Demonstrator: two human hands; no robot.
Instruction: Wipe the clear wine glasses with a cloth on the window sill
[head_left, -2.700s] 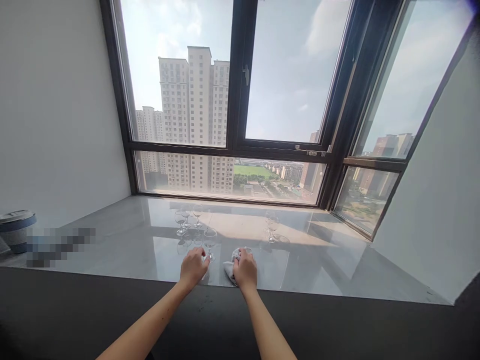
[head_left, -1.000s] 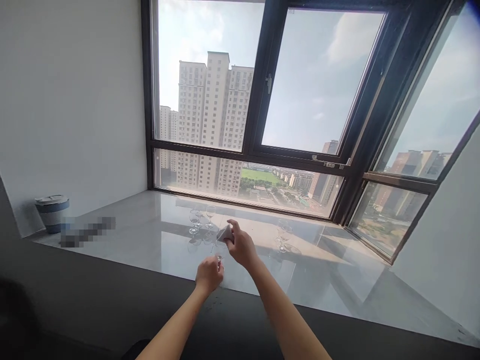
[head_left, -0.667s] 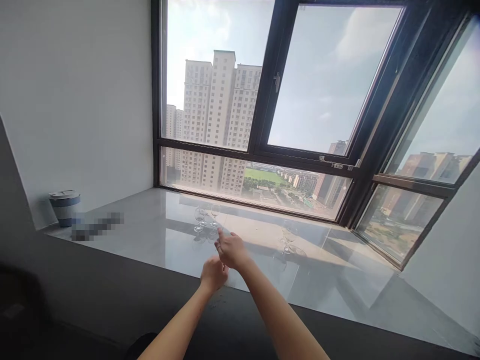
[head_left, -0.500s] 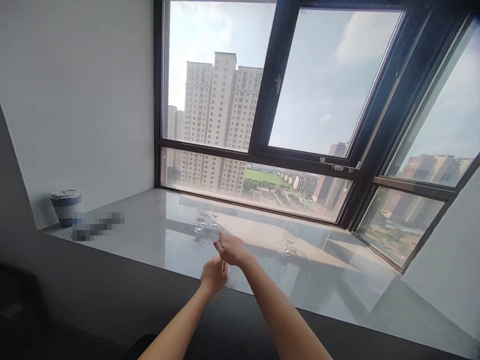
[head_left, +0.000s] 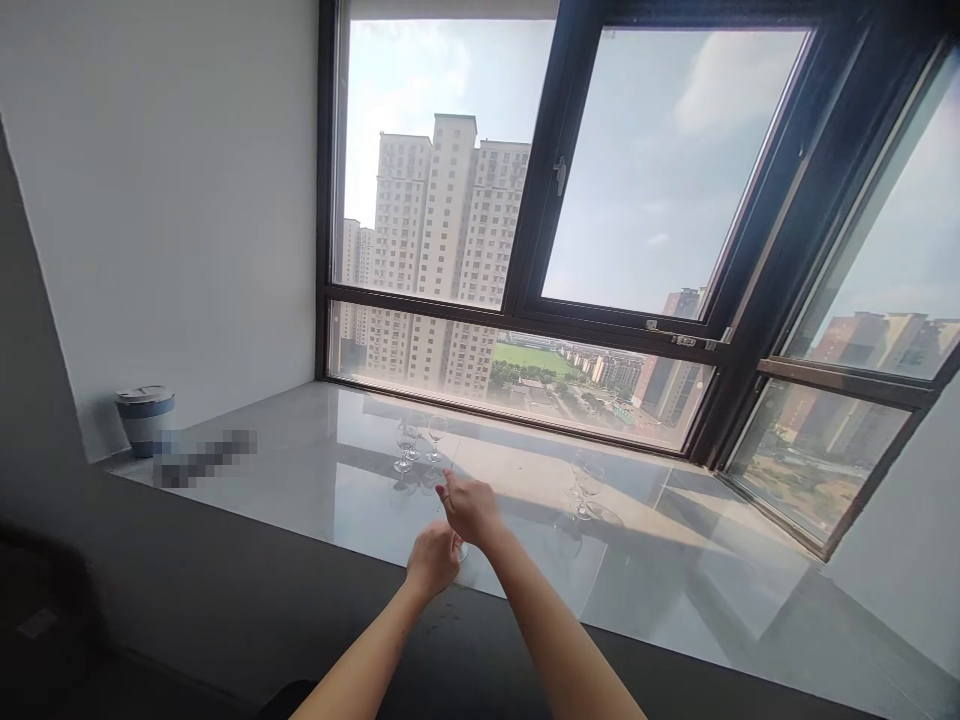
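My left hand [head_left: 433, 560] is closed low over the front of the glossy sill [head_left: 300, 500]. A clear glass foot [head_left: 463, 551] shows beside its fingers, which appear wrapped round a stemmed glass. My right hand [head_left: 470, 508] is just above and to the right, with curled fingers and the index finger pointing up and away; what it grips is mostly hidden. Beyond the hands stand several clear stemmed glasses, among them a left one [head_left: 403, 450] and another [head_left: 437, 436]. More stemmed glasses [head_left: 591, 478] are to the right, partly washed out by sunlight.
A blue-and-white lidded container [head_left: 146, 420] stands at the sill's left end by the wall [head_left: 180, 200]. A blurred patch [head_left: 204, 458] lies next to it. Dark window frames [head_left: 517, 318] border the sill at the back and right. The sill's front edge [head_left: 315, 540] drops away towards me.
The view has shifted slightly, so everything sits a little lower and further right. Both hands stay close together in nearly the same pose, and more of the glass foot shows.
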